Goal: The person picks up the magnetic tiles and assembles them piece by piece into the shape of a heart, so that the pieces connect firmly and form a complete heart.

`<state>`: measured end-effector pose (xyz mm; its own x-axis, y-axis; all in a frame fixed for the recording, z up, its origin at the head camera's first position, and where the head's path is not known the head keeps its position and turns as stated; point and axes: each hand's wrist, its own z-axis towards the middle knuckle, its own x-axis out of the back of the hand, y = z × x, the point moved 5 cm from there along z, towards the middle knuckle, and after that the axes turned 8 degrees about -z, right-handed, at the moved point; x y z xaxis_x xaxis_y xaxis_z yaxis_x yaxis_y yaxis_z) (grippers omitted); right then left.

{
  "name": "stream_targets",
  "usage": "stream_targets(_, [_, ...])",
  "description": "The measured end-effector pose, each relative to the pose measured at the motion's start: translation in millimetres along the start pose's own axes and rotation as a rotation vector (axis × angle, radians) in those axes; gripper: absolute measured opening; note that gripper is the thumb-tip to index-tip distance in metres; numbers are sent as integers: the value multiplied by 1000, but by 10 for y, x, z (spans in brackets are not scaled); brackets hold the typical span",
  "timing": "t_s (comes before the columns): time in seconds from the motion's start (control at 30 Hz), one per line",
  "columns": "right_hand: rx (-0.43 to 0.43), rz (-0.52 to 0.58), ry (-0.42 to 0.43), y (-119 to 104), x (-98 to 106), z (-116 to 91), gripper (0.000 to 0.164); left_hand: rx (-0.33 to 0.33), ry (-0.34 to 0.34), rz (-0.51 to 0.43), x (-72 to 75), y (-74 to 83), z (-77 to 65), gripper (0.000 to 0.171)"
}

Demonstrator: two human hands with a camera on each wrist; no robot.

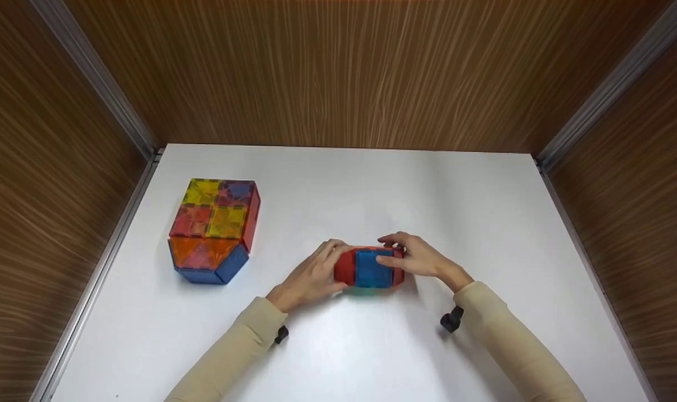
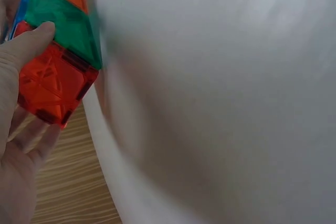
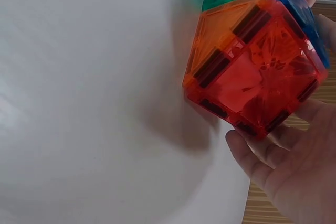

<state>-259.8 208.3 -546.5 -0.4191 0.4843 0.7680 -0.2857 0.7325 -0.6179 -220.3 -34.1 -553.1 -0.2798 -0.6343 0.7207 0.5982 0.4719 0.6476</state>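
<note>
A small block of translucent magnetic tiles (image 1: 373,269) is between my two hands at the table's middle, its blue square tile (image 1: 369,273) facing up. My left hand (image 1: 310,276) grips its left end, with the thumb on the near side and the fingers behind. In the left wrist view that thumb lies by a green tile (image 2: 65,22) and a red square tile (image 2: 55,80). My right hand (image 1: 419,257) holds the right end, thumb over the blue tile and fingers at the back. A red end tile (image 3: 265,72) and an orange tile (image 3: 223,38) show in the right wrist view.
A larger magnetic-tile structure (image 1: 226,220) in yellow, red, orange, purple and blue stands on the white table (image 1: 327,190) at the left. Wood-grain panels (image 1: 338,72) enclose the back and both sides. Black wrist gear (image 1: 451,319) hangs below the right sleeve.
</note>
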Motion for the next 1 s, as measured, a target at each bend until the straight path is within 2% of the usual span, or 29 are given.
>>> stream_targets(0.1, [7, -21, 0, -12, 0, 13, 67, 0, -3, -6, 10, -8, -4, 77])
stream_targets(0.17, [23, -26, 13, -21, 4, 5, 65, 16, -5, -42, 28, -24, 2, 79])
stream_targets(0.4, [83, -55, 77, -66, 9, -79, 65, 176, -13, -182, 130, -126, 56, 85])
stream_targets(0.53, [97, -84, 108, -91, -4, -117, 67, 227, -22, -242, 161, -152, 91, 83])
stream_targets(0.77, [86, -115, 177, -103, -40, -180, 73, 256, 10, -297, 157, -133, 127, 79])
stream_targets(1.0, [198, -174, 279, -153, -77, -219, 77, 235, 58, -234, 117, -59, 69, 79])
